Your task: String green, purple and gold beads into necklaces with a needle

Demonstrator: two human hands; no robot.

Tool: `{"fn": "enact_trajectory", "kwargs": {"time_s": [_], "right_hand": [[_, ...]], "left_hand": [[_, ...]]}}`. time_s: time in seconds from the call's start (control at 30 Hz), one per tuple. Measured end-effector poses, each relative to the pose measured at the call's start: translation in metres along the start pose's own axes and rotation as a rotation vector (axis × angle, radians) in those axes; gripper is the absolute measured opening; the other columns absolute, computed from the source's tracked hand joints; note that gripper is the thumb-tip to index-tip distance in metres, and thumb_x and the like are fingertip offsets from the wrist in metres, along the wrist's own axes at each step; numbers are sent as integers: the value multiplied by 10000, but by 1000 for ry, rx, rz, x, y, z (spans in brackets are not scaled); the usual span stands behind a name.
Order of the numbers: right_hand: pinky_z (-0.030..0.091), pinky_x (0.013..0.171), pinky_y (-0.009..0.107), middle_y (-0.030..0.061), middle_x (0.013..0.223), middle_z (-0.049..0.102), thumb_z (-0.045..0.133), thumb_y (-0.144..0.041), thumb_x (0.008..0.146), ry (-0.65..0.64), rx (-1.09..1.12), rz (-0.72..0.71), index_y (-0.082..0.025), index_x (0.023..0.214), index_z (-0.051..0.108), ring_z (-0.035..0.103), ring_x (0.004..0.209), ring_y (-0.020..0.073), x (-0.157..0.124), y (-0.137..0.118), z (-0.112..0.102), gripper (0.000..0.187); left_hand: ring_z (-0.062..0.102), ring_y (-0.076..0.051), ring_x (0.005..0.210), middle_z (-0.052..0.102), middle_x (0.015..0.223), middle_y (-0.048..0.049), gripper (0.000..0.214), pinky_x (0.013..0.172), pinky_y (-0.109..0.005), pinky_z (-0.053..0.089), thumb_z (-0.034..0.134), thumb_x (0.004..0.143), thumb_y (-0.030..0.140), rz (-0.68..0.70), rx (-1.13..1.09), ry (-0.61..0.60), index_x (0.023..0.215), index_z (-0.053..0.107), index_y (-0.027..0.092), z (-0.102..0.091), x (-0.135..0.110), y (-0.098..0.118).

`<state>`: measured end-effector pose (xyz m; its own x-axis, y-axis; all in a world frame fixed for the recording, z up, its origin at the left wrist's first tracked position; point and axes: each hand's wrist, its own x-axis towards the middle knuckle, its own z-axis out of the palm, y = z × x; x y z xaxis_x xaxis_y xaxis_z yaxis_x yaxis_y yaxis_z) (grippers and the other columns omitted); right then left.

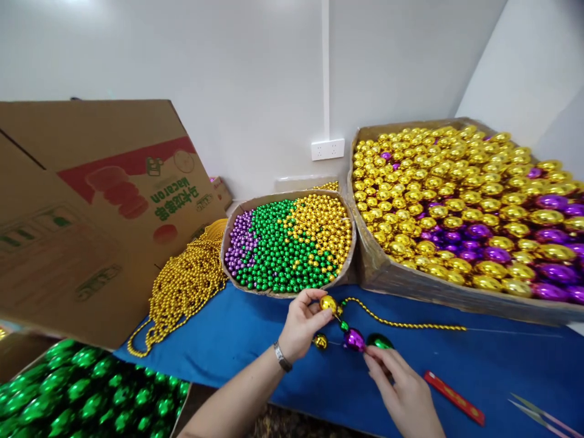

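My left hand (301, 325) pinches a large gold bead (328, 303) above the blue cloth (237, 340). A strand of small gold beads (401, 322) runs from that bead to the right across the cloth. My right hand (401, 389) pinches a purple oval bead (354, 339); a small green bead (344, 326) sits on the thread between the two hands. A green oval bead (379, 342) lies just beyond my right fingers, and another gold bead (320, 342) rests under my left hand.
A round cardboard tray (274, 291) holds small purple, green and gold beads. A big box (410, 286) at right is full of gold and purple ovals. Gold bead strands (182, 286) pile at left by a cardboard box (91, 213). Green ovals (82, 389), a red strip (454, 398), scissors (542, 417).
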<state>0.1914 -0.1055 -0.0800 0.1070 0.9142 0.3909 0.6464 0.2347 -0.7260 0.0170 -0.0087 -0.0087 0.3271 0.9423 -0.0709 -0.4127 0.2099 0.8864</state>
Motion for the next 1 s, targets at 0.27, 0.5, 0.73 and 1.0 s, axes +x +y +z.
{"fn": "enact_trajectory", "kwargs": {"time_s": [0.27,0.5,0.73,1.0], "right_hand": [[535,696,281,67,890,659,478,-437,877,60,73,73,-237,953,652,662,761,196,-1,4,9,276],[548,592,276,39,809,651,613,-501,771,-207,640,529,-211,984,626,655,645,182,-1,2,13,360],[485,592,257,8,785,597,715,-430,715,-90,1046,704,-247,1064,609,567,659,139,4,-16,19,407],[470,593,278,18,753,580,697,-430,732,-98,1056,672,-241,1049,627,539,663,156,7,-20,5,375]], "left_hand": [[606,-120,786,638,866,-37,361,730,-257,498,766,665,183,-8,12,-2,957,556,150,0,-2,-2],[602,-130,811,644,885,-46,365,734,-238,479,761,670,224,33,173,-29,976,574,156,-1,-5,0],[602,-207,948,644,1041,-104,416,784,-301,487,678,753,298,77,388,-193,1133,559,178,-8,-9,15],[536,-247,906,639,921,-126,237,819,-369,403,426,857,138,263,1820,123,933,649,163,-90,46,74]]}}
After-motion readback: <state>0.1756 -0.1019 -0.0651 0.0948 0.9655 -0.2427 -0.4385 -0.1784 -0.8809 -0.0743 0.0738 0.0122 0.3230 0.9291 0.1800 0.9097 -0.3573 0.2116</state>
